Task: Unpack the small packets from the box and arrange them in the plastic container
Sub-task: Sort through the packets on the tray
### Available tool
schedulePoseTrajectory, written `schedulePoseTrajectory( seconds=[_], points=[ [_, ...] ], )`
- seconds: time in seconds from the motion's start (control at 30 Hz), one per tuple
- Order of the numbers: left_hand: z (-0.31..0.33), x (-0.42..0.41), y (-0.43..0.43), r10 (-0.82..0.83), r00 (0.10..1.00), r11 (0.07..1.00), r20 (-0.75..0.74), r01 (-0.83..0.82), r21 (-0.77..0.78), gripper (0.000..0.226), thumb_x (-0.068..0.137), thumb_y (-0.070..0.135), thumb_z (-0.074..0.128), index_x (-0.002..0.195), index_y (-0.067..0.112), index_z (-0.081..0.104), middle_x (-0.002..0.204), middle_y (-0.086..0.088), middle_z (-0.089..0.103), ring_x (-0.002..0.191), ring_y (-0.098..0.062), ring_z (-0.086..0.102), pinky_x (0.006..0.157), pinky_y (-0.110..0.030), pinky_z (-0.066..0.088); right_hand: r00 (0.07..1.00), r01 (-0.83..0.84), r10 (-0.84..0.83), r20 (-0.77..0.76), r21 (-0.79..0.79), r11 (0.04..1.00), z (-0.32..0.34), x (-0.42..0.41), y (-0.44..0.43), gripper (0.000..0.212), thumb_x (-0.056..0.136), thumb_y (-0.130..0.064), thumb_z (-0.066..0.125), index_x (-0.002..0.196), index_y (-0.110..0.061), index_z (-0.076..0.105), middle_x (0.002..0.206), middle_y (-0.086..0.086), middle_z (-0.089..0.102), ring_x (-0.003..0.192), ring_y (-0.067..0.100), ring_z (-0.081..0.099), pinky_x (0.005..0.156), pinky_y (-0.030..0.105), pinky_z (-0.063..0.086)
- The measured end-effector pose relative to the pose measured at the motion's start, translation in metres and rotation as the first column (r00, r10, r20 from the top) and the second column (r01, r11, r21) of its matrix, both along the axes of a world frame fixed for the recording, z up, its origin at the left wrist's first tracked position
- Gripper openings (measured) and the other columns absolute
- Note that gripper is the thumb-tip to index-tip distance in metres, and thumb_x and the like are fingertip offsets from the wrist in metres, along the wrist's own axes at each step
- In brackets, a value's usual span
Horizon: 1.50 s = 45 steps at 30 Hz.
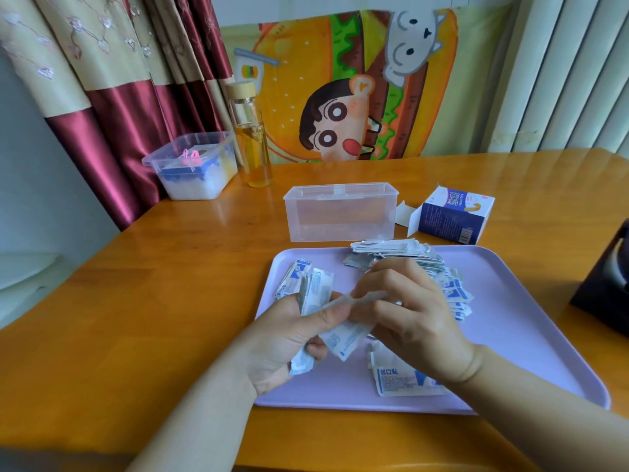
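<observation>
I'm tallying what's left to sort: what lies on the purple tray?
Loose packets: a heap at the far edge, some left, some near. The left hand and right hand, both holding packets, cover the middle of the tray; what's underneath is hidden.

Two bare forearms show in the lower half of the frame, no sleeve reaching them. The right hand (408, 311) wears a thin, plain tan band (471, 366) around its wrist, lower right of centre. The left hand (282, 338) has short, unpainted nails.
</observation>
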State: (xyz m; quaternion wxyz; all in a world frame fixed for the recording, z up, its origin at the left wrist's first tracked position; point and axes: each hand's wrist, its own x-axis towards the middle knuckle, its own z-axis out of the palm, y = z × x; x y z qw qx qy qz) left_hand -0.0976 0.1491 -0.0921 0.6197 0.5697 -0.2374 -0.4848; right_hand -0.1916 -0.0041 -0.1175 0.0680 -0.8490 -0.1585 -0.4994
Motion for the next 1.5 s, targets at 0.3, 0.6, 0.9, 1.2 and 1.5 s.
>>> schedulePoseTrajectory(
  seconds=[0.3,0.6,0.9,1.2,1.5],
  points=[
    [0.002,0.002,-0.002,0.167,0.985,0.986,-0.05,-0.168,-0.007,0.042,0.068,0.018,0.067,0.108,0.004,0.062,0.093,-0.007,0.069,0.072,-0.014,0.06,0.04,-0.014,0.034,1.0,-0.02,0.021,-0.023,0.055,0.998,0.001,-0.004,-0.007,0.013,0.081,-0.002,0.064,0.083,-0.014,0.058,0.085,0.004,0.065,0.089,0.024,0.056,0.077,0.034,0.048],
    [0.004,-0.001,0.003,0.123,0.986,0.992,-0.113,-0.122,0.022,0.036,0.068,0.009,0.065,0.104,0.006,0.067,0.091,-0.01,0.072,0.07,-0.015,0.066,0.044,-0.02,0.045,0.997,0.082,-0.082,0.003,0.009,0.997,-0.002,-0.002,-0.007,0.025,0.092,-0.021,0.058,0.075,-0.011,0.074,0.097,-0.002,0.05,0.086,0.021,0.046,0.07,0.035,0.043],
    [0.001,-0.002,0.0,0.239,0.896,0.968,-0.374,-0.252,0.013,0.015,0.077,0.002,0.058,0.091,0.003,0.061,0.061,-0.008,0.061,0.045,-0.014,0.061,0.044,-0.021,0.052,0.986,0.113,-0.115,-0.118,-0.021,0.993,0.001,0.0,-0.013,0.02,0.09,-0.022,0.057,0.096,-0.015,0.075,0.084,-0.001,0.054,0.076,0.019,0.041,0.067,0.026,0.033],
    [0.001,0.03,0.013,0.419,0.787,0.86,-0.453,-0.504,-0.08,0.018,0.093,0.005,0.041,0.101,0.009,0.056,0.077,-0.002,0.056,0.046,-0.005,0.041,0.044,-0.014,0.041,0.89,0.162,-0.182,-0.417,-0.084,0.983,-0.008,0.031,0.023,0.029,0.067,-0.008,0.073,0.092,-0.024,0.073,0.083,-0.001,0.063,0.056,0.02,0.052,0.054,0.025,0.038],
    [-0.005,0.034,0.016,0.38,0.782,0.877,-0.495,-0.474,-0.076,0.026,0.091,0.025,0.052,0.113,0.014,0.057,0.068,0.002,0.048,0.048,-0.006,0.041,0.044,-0.014,0.041,0.62,0.21,-0.023,-0.784,0.137,0.968,0.013,0.025,0.025,0.066,0.088,-0.024,0.057,0.147,-0.03,0.026,0.142,-0.003,0.037,0.124,0.02,0.04,0.104,0.034,0.035]
  ],
)
